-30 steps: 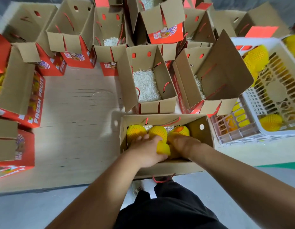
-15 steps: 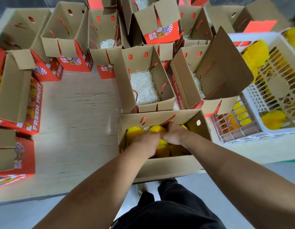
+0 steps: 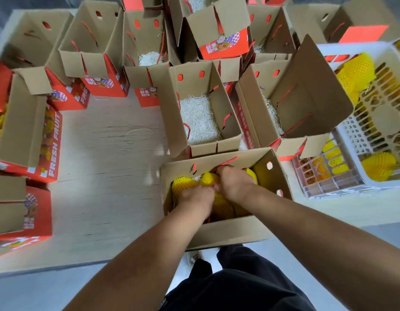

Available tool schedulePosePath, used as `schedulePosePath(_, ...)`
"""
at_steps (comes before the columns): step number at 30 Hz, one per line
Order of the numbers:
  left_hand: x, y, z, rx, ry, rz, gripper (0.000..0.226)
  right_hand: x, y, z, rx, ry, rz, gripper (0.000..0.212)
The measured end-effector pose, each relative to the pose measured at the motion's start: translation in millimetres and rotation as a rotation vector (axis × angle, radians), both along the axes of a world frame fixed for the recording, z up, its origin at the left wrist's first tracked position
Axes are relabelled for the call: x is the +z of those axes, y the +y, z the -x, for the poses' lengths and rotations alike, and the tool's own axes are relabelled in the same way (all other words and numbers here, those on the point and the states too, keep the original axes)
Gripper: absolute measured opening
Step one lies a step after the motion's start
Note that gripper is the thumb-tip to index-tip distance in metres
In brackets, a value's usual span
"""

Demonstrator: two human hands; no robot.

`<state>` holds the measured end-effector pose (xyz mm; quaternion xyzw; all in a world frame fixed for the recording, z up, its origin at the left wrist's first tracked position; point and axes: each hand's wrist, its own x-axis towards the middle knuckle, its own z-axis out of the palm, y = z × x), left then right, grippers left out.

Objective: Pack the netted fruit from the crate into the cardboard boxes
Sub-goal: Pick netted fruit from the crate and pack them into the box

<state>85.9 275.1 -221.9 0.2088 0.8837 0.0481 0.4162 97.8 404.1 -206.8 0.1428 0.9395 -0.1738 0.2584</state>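
Observation:
The near open cardboard box (image 3: 228, 230) holds several yellow netted fruit (image 3: 182, 185) in rows. Both my hands reach down into it. My left hand (image 3: 197, 197) curls its fingers over a fruit in the box's middle. Right beside it, my right hand (image 3: 234, 182) grips a fruit by the far wall, under the red cord handle. The fingertips of both hands are hidden among the fruit. On the right stands the white plastic crate (image 3: 351, 129), with netted fruit (image 3: 378, 166) left in its near corner and more (image 3: 354, 71) at its far end.
Behind the near box stand two open boxes, one (image 3: 200, 118) and another (image 3: 284, 104), both lined with shredded paper. More open boxes crowd the back of the wooden table (image 3: 104, 176). Red "FRESH FRUIT" boxes (image 3: 53, 144) line the left side. A second crate (image 3: 324, 176) sits under the white one.
Both hands have pushed deeper and farther into the near box. The fruit my left hand held above the rows now sits down among the others.

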Motion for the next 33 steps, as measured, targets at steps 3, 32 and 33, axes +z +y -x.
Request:
schedulePosePath(3,-2,8,-1,-0.141,0.141,0.094,0.044,4,-12,-2,0.169,0.029,-0.159,0.032)
schedulePosePath(32,111,80,-20,0.055,0.238,-0.544,0.016,95,85,-61,-0.005,0.369,0.317,0.038)
schedulePosePath(33,116,103,-27,0.047,0.254,-0.614,0.015,101,103,-73,-0.081,0.468,0.339,0.042)
